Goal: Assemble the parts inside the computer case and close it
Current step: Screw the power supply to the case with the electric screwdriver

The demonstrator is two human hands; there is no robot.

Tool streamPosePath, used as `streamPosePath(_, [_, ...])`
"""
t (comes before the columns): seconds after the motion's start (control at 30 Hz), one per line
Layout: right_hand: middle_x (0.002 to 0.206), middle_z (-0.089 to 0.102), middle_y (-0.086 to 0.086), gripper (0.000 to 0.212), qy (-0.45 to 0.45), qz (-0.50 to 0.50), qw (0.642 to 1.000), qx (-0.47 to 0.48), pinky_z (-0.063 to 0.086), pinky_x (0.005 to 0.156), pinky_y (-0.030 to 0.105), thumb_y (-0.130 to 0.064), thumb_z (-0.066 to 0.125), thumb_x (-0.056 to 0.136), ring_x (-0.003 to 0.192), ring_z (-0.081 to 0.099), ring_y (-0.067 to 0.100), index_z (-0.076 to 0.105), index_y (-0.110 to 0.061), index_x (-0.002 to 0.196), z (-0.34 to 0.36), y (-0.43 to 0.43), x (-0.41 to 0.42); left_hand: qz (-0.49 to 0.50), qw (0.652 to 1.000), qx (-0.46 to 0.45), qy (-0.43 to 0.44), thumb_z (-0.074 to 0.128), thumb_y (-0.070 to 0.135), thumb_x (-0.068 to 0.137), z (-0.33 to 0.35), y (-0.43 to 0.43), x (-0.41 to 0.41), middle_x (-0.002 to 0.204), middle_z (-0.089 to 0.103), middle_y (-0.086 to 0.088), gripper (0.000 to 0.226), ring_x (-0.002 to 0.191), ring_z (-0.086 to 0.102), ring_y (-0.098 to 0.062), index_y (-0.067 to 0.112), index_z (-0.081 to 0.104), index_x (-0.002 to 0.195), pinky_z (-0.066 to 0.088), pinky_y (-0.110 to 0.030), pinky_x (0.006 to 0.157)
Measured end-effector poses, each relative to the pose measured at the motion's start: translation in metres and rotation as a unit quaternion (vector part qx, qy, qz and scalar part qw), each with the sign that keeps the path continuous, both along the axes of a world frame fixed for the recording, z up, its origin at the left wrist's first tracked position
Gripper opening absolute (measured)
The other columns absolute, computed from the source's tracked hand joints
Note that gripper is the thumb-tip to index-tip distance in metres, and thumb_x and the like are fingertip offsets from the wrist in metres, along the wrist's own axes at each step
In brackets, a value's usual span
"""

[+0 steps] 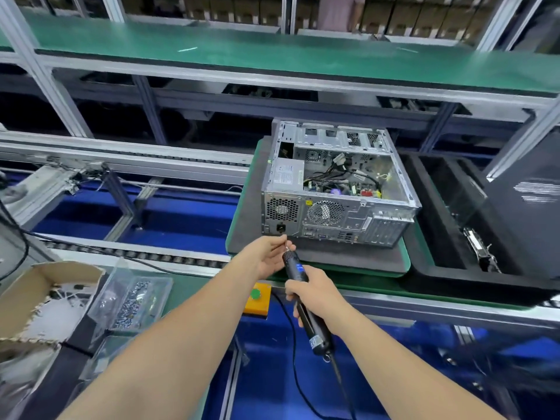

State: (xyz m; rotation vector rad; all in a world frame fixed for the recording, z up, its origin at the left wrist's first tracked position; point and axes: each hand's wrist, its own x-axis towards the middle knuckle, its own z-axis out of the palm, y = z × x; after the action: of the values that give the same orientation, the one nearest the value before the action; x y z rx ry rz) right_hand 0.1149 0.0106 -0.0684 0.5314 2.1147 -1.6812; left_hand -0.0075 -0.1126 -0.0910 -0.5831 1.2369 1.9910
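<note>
An open silver computer case [339, 189] lies on its side on a dark pad, its rear panel facing me and cables and boards visible inside. My right hand [315, 294] grips a black electric screwdriver [303, 298], its bit pointing up toward the case's lower left corner. My left hand [269, 256] pinches a small screw [285, 243] at the bit's tip, just in front of the case's power socket. A black side panel [527, 207] leans at the far right.
The case's pad sits on a green pallet [406, 265] on the conveyor. A clear box of screws [133, 301] and a cardboard box [39, 301] stand at the left. A yellow button box [257, 298] is below my hands. A black foam tray [454, 244] lies to the right.
</note>
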Motion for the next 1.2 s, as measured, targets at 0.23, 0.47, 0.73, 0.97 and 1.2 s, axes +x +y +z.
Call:
streamPosePath(0.23, [0.083, 0.068, 0.02, 0.031, -0.004, 0.016, 1.0, -0.001, 0.054, 0.051, 0.036, -0.012, 0.065, 0.077, 0.055, 0.061, 0.029, 0.06, -0.015, 0.108, -0.005, 0.013, -0.006, -0.055, 0.998, -0.043, 0.0, 0.069, 0.008, 0.093, -0.001, -0.003, -0.016, 0.082, 0.077, -0.01, 0.01, 0.072, 0.077, -0.019, 0.001, 0.068, 0.099, 0.059, -0.032, 0.062])
streamPosePath(0.47, [0.08, 0.07, 0.012, 0.032, -0.022, 0.016, 0.997, -0.068, 0.053, 0.05, 0.035, -0.012, 0.066, 0.081, 0.054, 0.059, 0.027, 0.056, -0.012, 0.112, -0.019, 0.017, -0.012, -0.078, 0.995, -0.067, -0.006, 0.069, 0.008, 0.093, -0.003, -0.003, -0.024, 0.089, 0.078, -0.011, 0.01, 0.078, 0.076, -0.019, 0.002, 0.068, 0.102, 0.06, -0.03, 0.058])
streamPosePath(0.73, [0.087, 0.064, 0.02, 0.056, -0.054, -0.034, 0.987, -0.148, 0.057, 0.059, 0.039, -0.001, 0.078, 0.076, 0.062, 0.063, 0.027, 0.047, -0.02, 0.12, -0.036, 0.01, -0.018, -0.053, 0.993, -0.103, 0.001, 0.06, 0.02, 0.1, -0.015, 0.02, -0.015, 0.109, 0.076, -0.001, 0.015, 0.084, 0.065, -0.014, 0.011, 0.069, 0.108, 0.049, -0.029, 0.066])
streamPosePath(0.97, [0.1, 0.06, 0.016, 0.078, -0.036, 0.0, 0.984, -0.173, 0.058, 0.07, 0.033, 0.004, 0.081, 0.074, 0.077, 0.063, 0.023, 0.044, -0.029, 0.134, -0.043, 0.004, -0.011, 0.036, 0.983, -0.169, 0.063, 0.069, 0.009, 0.091, -0.026, 0.035, -0.01, 0.107, 0.075, -0.019, 0.017, 0.085, 0.072, -0.025, 0.005, 0.072, 0.107, 0.056, -0.025, 0.051])
streamPosePath(1.2, [0.081, 0.062, 0.011, 0.084, -0.027, -0.007, 0.982, -0.189, 0.062, 0.073, 0.051, 0.012, 0.07, 0.078, 0.068, 0.064, 0.029, 0.038, -0.039, 0.136, -0.044, 0.003, -0.012, -0.1, 0.803, -0.496, 0.316, 0.061, 0.024, 0.089, -0.013, 0.036, -0.009, 0.085, 0.071, 0.001, 0.018, 0.085, 0.065, -0.022, 0.021, 0.079, 0.087, 0.05, -0.028, 0.072])
